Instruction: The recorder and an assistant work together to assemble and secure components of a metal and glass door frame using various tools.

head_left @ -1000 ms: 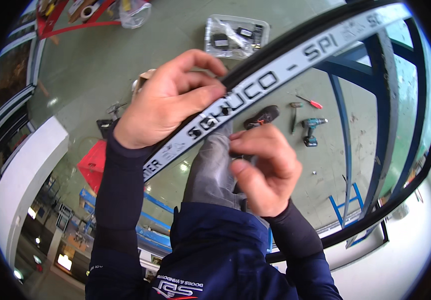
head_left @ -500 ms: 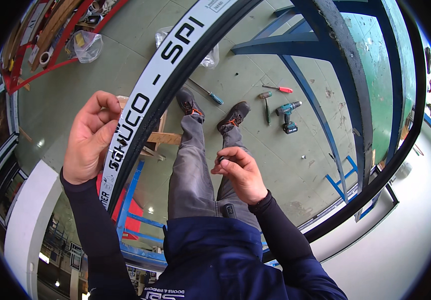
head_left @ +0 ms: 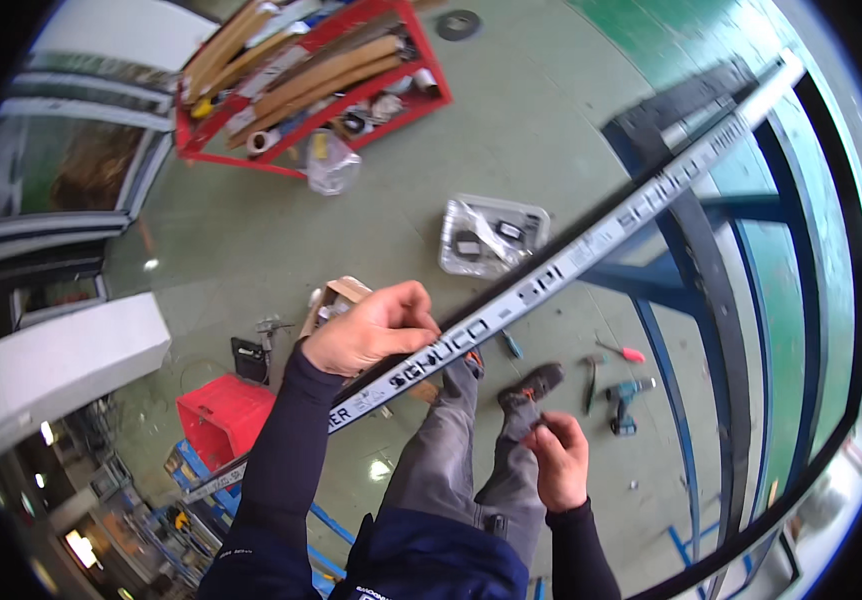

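A long frame profile (head_left: 541, 285) covered in pale film with dark lettering slants across the view in front of me. My left hand (head_left: 376, 330) is at its far edge, thumb and fingers pinched together against the profile; what lies between the fingertips is hidden. My right hand (head_left: 561, 465) hangs apart from the profile, to its near right, above my leg. Its thumb and forefinger close on a small dark piece (head_left: 533, 424), which is too blurred to make out in detail.
Blue stands with dark padding (head_left: 696, 250) hold the frame at right. On the floor are a cordless drill (head_left: 631, 400), a hammer (head_left: 592, 372), a red-handled screwdriver (head_left: 631, 353) and a clear tray (head_left: 448, 252). A red cart (head_left: 286, 168) stands far left, a red bin (head_left: 221, 415) nearer.
The view has swung, bringing the profile's far end, the red cart and the clear tray into sight. My left hand stays at the profile's edge; my right hand remains pinched and apart from it.
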A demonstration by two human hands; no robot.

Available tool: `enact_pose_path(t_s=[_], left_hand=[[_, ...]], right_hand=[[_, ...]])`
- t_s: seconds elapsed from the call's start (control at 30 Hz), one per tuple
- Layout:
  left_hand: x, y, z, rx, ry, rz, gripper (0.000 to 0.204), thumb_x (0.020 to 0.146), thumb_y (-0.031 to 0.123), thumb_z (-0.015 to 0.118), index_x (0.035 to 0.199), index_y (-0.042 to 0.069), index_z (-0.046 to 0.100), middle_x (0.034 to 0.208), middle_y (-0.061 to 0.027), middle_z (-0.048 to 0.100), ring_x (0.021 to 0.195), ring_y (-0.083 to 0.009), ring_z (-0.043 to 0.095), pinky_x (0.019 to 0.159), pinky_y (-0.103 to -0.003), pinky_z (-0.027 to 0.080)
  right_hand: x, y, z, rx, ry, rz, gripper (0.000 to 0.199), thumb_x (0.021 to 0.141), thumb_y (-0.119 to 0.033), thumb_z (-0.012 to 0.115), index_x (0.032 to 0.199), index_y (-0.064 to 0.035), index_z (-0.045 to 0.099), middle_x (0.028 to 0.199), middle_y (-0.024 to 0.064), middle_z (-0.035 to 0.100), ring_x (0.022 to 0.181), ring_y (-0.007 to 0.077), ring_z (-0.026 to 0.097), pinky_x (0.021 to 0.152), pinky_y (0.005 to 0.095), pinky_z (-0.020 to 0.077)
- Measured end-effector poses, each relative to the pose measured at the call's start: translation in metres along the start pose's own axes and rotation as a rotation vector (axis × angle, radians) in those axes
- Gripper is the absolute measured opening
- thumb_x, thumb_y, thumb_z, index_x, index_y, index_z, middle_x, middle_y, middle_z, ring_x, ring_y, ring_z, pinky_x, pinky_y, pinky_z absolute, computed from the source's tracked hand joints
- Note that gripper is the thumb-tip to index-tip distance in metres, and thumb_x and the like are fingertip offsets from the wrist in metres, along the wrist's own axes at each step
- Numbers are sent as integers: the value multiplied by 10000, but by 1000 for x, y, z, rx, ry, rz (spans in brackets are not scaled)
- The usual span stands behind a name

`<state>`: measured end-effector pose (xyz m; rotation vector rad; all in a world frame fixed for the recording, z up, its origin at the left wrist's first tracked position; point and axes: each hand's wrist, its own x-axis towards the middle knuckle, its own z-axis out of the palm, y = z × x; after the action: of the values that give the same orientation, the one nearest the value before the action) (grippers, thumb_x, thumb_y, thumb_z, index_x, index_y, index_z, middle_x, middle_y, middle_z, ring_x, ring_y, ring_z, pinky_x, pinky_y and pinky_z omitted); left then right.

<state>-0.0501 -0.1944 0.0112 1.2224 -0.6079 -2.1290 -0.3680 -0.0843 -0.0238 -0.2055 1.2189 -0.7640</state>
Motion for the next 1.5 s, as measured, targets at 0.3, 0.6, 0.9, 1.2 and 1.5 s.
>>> enact_pose_path(t_s=[0.3, 0.6, 0.9, 1.2, 1.5], left_hand=[[-36, 9, 53, 421, 659, 835, 105, 921, 58, 573, 967, 55, 478, 742, -1, 433, 666, -87, 386, 607, -249, 322], [-11, -171, 196, -61, 200, -189, 329, 1020, 224, 528, 1228, -30, 546, 1090, -115, 666, 967, -170, 660, 839, -282, 531], [26, -304, 223, 440, 305, -331, 278, 1026, 239, 500, 1037, 2, 646, 705, -2, 578, 659, -86, 570, 601, -272, 462], [67, -406, 119, 1366, 348, -67, 359, 923, 333, 622, 749, 43, 500, 709, -140, 534, 687, -381, 536, 635, -476, 424], [46, -447, 81, 1431, 494, -232, 400, 813, 132, 731, 606, 41, 400, 595, -99, 397, 515, -294, 419, 490, -405, 316]], right_hand=[[-16, 1, 22, -9, 4, -50, 239, 866, 22, 691, 1081, -17, 593, 987, 34, 660, 898, 112, 633, 856, 274, 507], [-49, -5, -53, -700, 18, -688, 254, 706, -43, 783, 917, -69, 644, 921, 80, 666, 957, 271, 627, 874, 376, 485], [-48, 57, -240, -649, 120, -399, 398, 757, -223, 790, 1045, -23, 602, 1033, 138, 629, 989, 300, 621, 856, 385, 504], [86, 210, -612, -884, 801, 208, 641, 766, -353, 797, 1240, -9, 537, 1044, 187, 672, 1011, 260, 632, 900, 373, 486], [245, 287, -705, -1499, 524, 159, 807, 716, -393, 817, 1327, 7, 473, 1153, 226, 632, 1086, 380, 608, 934, 441, 477]])
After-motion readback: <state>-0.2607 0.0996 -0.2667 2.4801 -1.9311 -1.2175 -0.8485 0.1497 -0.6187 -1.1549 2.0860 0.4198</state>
